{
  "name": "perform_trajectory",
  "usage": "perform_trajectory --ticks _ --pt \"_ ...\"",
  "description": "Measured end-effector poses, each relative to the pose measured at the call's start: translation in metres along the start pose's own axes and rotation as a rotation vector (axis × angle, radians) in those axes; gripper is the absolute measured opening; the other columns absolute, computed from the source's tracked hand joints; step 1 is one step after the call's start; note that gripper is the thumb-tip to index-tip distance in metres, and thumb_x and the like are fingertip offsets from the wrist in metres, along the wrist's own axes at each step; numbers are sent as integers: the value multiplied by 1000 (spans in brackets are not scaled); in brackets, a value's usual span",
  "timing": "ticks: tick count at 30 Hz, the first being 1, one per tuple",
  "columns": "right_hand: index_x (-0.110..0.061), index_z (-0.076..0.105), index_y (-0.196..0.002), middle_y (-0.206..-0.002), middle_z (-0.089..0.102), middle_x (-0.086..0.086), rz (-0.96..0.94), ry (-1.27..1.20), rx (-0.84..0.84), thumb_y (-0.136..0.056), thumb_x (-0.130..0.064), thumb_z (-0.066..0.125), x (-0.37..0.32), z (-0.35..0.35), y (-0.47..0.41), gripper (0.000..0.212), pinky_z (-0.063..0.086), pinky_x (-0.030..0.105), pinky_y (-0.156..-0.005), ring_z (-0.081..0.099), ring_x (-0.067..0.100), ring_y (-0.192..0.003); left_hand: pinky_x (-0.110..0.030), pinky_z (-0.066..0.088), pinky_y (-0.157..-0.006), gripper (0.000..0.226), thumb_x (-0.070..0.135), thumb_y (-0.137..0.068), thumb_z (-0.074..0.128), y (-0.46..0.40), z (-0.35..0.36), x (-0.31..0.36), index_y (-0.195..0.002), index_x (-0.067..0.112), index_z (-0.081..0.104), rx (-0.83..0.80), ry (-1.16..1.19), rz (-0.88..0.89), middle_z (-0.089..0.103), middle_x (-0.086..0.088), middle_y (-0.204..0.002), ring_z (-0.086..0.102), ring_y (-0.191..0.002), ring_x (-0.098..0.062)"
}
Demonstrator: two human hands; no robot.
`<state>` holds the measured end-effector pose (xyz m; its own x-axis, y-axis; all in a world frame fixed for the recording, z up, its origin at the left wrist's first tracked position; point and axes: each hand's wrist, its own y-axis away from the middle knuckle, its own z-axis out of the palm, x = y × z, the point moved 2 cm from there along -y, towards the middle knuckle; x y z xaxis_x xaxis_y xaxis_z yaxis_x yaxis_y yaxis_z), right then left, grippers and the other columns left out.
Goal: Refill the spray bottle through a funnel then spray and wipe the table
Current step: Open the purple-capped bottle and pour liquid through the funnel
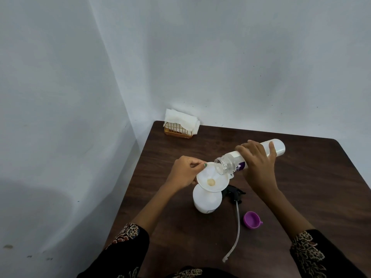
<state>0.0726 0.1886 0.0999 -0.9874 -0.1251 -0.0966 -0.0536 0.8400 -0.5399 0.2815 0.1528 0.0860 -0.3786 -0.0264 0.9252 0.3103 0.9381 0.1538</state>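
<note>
A white spray bottle (206, 201) stands uncapped on the dark wooden table (301, 187), with a white funnel (210, 180) seated in its neck. My left hand (185, 173) pinches the funnel's far left rim. My right hand (259, 165) grips a clear refill bottle (279, 147) with a purple label, tipped nearly flat so its open mouth hangs over the funnel's right edge. The black spray head (233, 192) with its long dip tube (237, 223) lies on the table right of the bottle. The purple cap (252, 220) rests nearby.
A gold wire holder (177, 131) stuffed with white wipes stands at the table's far left corner against the wall. White walls close off the left and back. Bare table lies to the right and in front.
</note>
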Motion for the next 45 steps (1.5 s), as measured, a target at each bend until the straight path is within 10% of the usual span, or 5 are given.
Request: perform_trajectory --ticks 45 --pt "-17 54 -103 -101 64 8 -16 28 14 -52 8 80 3 4 3 62 22 69 -100 58 34 -111 -22 55 -50 19 21 -91 61 2 -1 2 -104 14 73 5 2 -5 74 -4 -89 71 -78 -20"
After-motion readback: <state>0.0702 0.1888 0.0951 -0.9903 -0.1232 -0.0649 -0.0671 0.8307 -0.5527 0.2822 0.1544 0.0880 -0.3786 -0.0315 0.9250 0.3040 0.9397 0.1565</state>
